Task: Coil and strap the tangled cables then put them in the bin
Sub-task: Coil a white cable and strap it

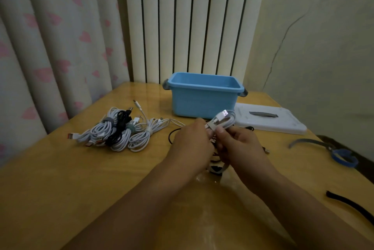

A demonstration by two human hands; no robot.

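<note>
1 bin (pixel 204 102), 1 lid (pixel 269 120) (3 loose straps (pixel 303 142)).

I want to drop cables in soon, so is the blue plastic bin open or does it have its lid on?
Open. The blue plastic bin shows its bare inside, and the white lid lies flat on the table to its right.

Dim, warm indoor light, soft overall.
Faint glare streaks the glossy table (pixel 60 189); edges bow with wide-angle distortion; forearms near the lens look blurred and shadowed.
</note>
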